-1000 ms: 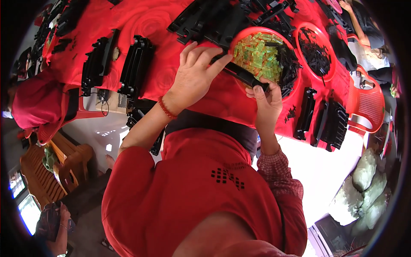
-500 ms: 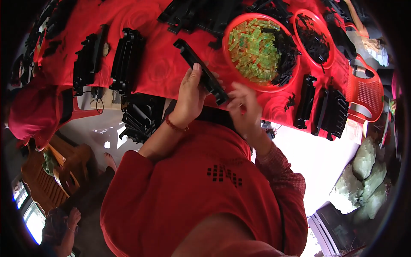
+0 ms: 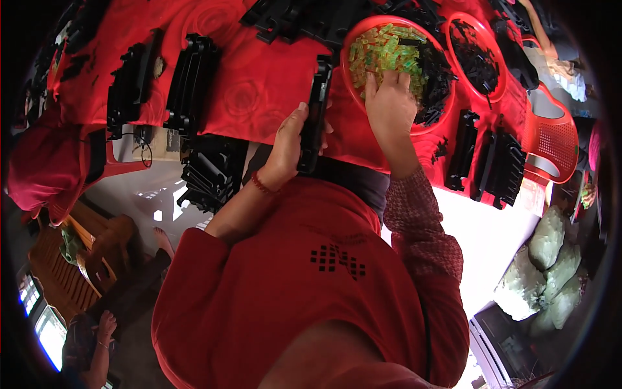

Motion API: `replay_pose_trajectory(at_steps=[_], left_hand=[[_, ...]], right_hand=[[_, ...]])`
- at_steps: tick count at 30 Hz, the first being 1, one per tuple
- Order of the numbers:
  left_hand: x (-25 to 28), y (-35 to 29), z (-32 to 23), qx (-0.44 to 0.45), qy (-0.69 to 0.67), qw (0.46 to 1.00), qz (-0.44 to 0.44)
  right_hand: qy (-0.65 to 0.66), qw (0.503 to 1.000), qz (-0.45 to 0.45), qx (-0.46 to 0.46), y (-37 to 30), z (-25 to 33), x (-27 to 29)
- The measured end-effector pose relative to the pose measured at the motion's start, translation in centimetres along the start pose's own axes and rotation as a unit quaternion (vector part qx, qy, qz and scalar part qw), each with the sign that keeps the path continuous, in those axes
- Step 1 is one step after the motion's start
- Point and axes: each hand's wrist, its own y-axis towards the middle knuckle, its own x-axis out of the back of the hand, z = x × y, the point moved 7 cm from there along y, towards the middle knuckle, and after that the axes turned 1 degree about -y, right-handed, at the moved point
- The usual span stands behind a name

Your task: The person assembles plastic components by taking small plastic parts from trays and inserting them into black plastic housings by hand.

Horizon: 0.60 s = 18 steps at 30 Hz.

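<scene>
My left hand is closed around a long, narrow black plastic part, held nearly upright over the table's front edge. The thumb lies along its near left side, and the other fingers wrap behind it. My right hand reaches into a round red basket, its fingers apart and bent down. Its fingertips touch or hover just over a heap of small translucent yellow-green plastic pieces. Small black pieces fill the right side of that same basket. Nothing shows between the right fingers.
A second red basket of small black pieces stands farther right. Long black parts lie in stacks at the left, far middle and right of the red-covered table. A red plastic chair stands to the right.
My right hand has left the black part's lower end and moved up and right into the basket. My left hand has turned the part from a slant to nearly upright.
</scene>
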Motion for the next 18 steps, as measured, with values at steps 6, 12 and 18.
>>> replay_pose_trajectory(at_steps=[6, 12, 18], left_hand=[[-0.4, 0.5, 0.2, 0.027, 0.001, 0.999, 0.021], [0.2, 0.8, 0.5, 0.048, -0.005, 0.999, 0.024], [0.4, 0.9, 0.5, 0.047, -0.038, 0.998, 0.029]], right_hand=[[0.045, 0.998, 0.034, -0.025, 0.2, -0.8, -1.5], [0.117, 0.986, 0.102, -0.056, 0.9, -2.1, -2.2], [0.136, 0.984, 0.110, -0.026, 0.4, -1.8, -2.0]])
